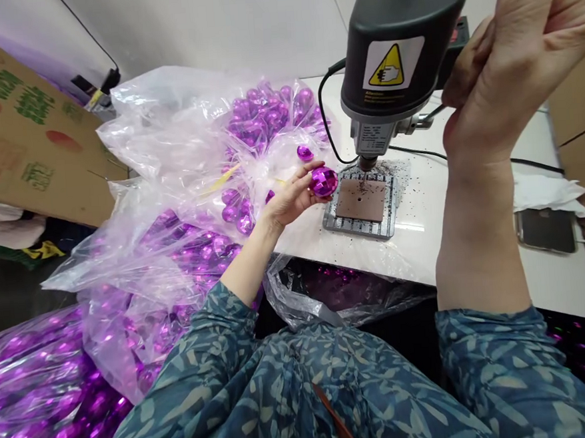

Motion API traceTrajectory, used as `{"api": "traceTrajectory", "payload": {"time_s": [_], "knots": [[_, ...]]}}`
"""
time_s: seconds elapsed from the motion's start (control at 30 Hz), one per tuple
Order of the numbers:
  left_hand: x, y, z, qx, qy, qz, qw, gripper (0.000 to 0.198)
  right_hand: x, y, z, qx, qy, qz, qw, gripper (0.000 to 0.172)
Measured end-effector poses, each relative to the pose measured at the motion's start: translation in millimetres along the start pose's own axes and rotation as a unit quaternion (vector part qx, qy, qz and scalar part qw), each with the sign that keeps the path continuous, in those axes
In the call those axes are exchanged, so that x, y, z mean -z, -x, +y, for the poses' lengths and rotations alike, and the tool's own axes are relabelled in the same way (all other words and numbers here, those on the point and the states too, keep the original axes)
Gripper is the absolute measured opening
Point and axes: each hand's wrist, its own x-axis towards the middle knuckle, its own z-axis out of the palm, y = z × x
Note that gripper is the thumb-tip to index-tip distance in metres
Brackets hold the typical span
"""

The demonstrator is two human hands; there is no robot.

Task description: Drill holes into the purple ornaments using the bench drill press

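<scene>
Between the fingers of my left hand point(293, 195) is a shiny purple faceted ball point(324, 181), just left of the drill press base point(361, 231). A brown square plate point(358, 200) with a small dark hole lies on that base, under the drill press head point(401, 51). My right hand point(516, 50) is raised and closed at the right side of the head, on the drill press lever point(435, 111), most of which my fingers hide. Another purple ball point(305, 153) sits on the table beyond my left hand.
Clear plastic bags point(168, 161) full of purple balls spread over the left side. An open plastic bag point(298, 298) hangs at the table's front edge. Dark shavings point(405, 184) surround the base. A phone point(546, 230) lies at right; a cardboard box point(29, 117) stands at left.
</scene>
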Motion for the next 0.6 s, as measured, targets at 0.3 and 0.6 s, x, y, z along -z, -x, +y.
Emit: {"api": "traceTrajectory", "payload": {"time_s": [0.3,0.6], "knots": [[-57.5,5.8,-29.4,0.149,0.142,-0.006,0.979,0.048,-13.4,-1.8,-3.4,-0.064,0.064,0.074,0.993,0.052],[-72.5,1.6,-35.5,0.189,0.234,0.063,0.952,0.033,-12.4,-0.8,-23.0,-0.092,0.089,0.044,0.991,0.054]]}}
